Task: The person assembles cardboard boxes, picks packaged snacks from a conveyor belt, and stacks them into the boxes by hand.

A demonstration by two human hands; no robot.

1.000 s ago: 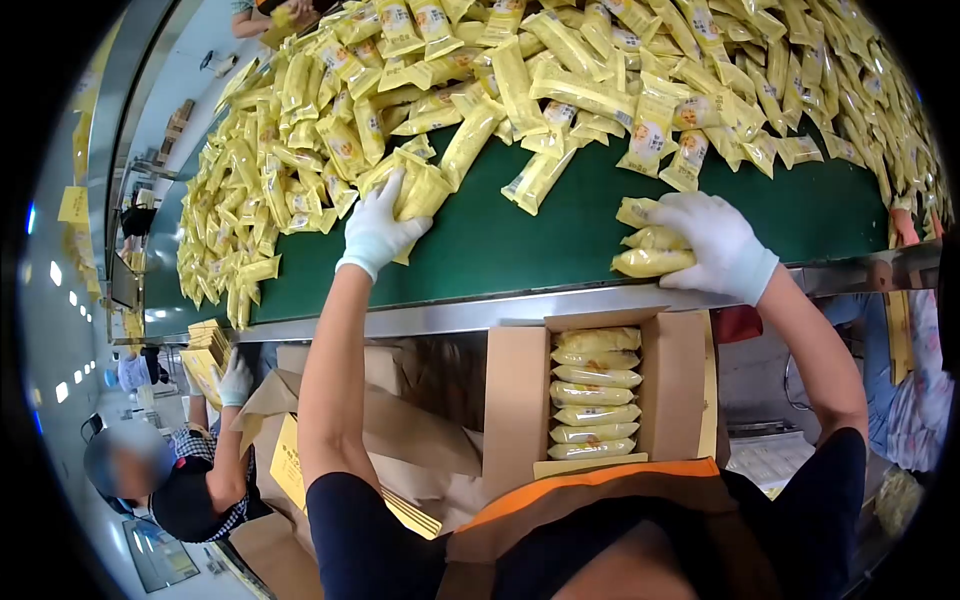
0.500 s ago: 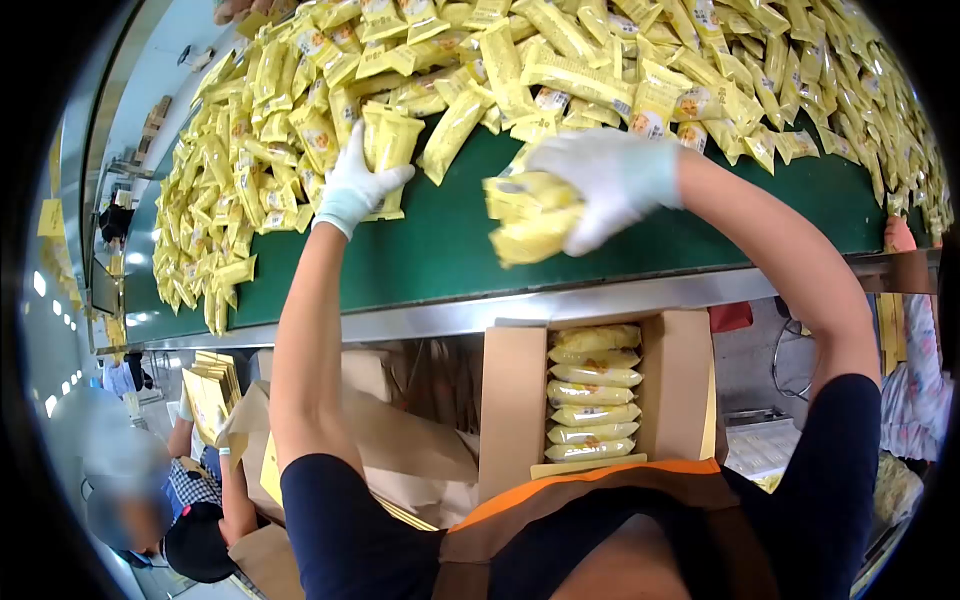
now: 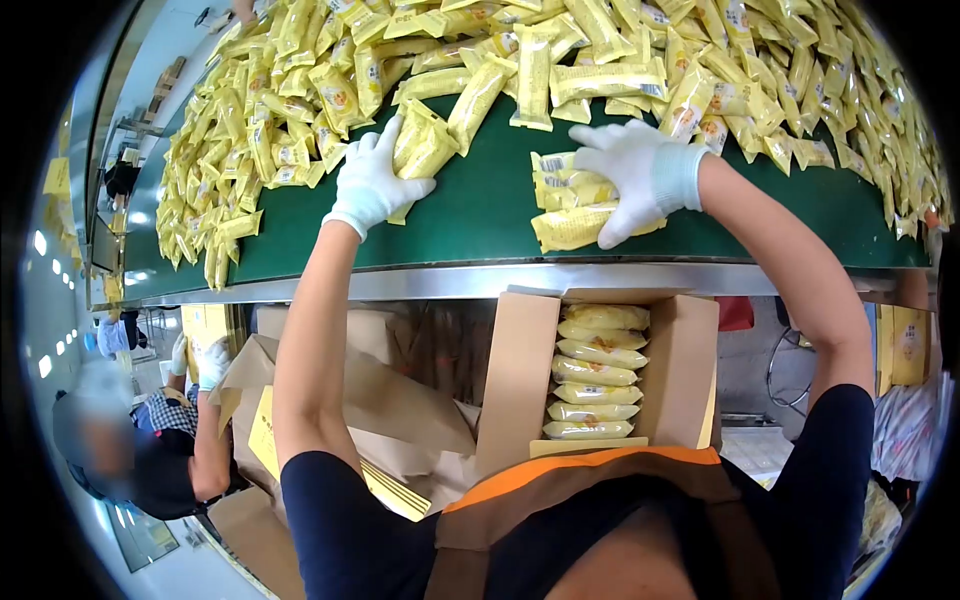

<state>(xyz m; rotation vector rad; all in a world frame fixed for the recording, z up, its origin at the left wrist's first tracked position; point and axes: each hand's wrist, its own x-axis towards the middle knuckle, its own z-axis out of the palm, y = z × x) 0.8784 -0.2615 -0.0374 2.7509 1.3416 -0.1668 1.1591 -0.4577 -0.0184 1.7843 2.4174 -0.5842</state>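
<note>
My left hand (image 3: pixel 372 182), in a white glove, has its fingers and thumb around yellow snack packets (image 3: pixel 428 143) at the near edge of a heap. To the right, my gloved right hand (image 3: pixel 640 178) grips several stacked yellow snack packets (image 3: pixel 572 222) between fingers and thumb, low over the green belt (image 3: pixel 480 220). Part of that stack is hidden under the palm. Below the belt's metal edge, an open cardboard box (image 3: pixel 520 385) holds a row of the same packets (image 3: pixel 597 370) standing on edge.
A large heap of yellow packets (image 3: pixel 600 80) covers the back of the belt. Brown paper (image 3: pixel 390 400) and flat yellow cartons (image 3: pixel 385 490) lie left of the box. At the lower left, a co-worker (image 3: pixel 190 450) handles a yellow carton (image 3: pixel 210 325). A stool (image 3: pixel 790 370) stands at right.
My right hand has moved right with its packets, which now sit lower and more evenly lined up. My left hand has shifted slightly right with its packets. The view has tilted a little.
</note>
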